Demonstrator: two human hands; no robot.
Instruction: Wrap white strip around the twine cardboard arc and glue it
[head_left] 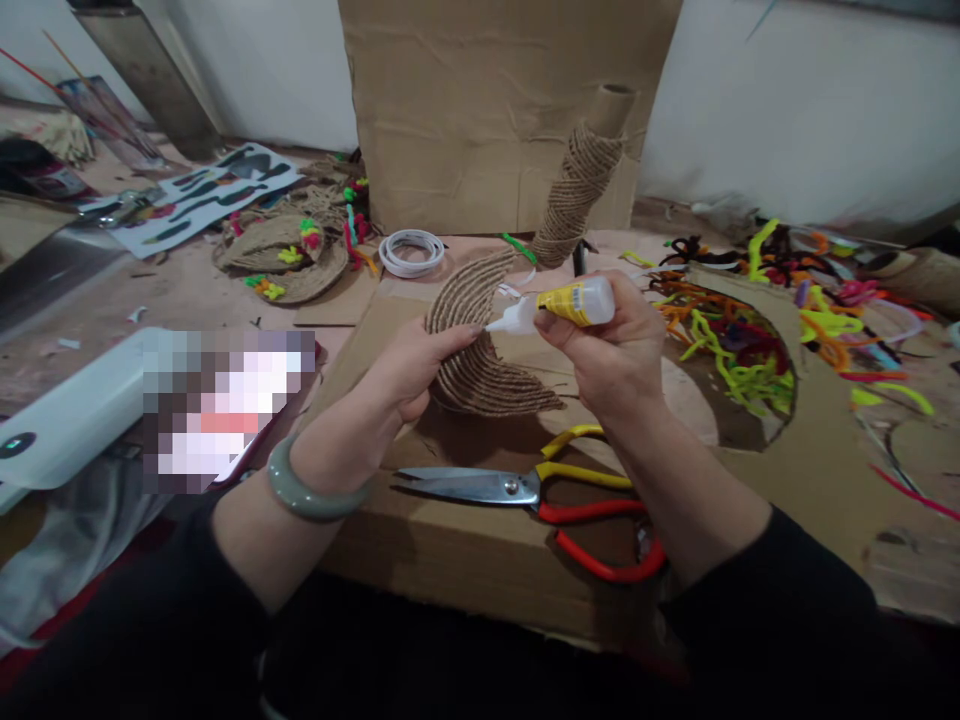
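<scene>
A crescent of coiled brown twine (pixel 472 375) is gripped at its outer left side by my left hand (pixel 424 365), the thumb lying across its face. My right hand (pixel 619 345) is closed round a white glue bottle (pixel 574 302) with a yellow label. The bottle is tipped to the left, its nozzle at the crescent's inner edge close to my left thumb. Whether glue is coming out I cannot tell. Below both hands, scissors (pixel 517 487) with one yellow and one red handle lie on a cardboard box (pixel 465 550).
A twine-wrapped tube (pixel 577 190) stands before an upright cardboard sheet (pixel 450 110). White cord (pixel 411 254) lies coiled behind the crescent. Colourful pipe cleaners (pixel 739 350) are heaped at the right. On the left are a phone (pixel 232 410) with a blurred screen and a woven twine piece (pixel 289 260).
</scene>
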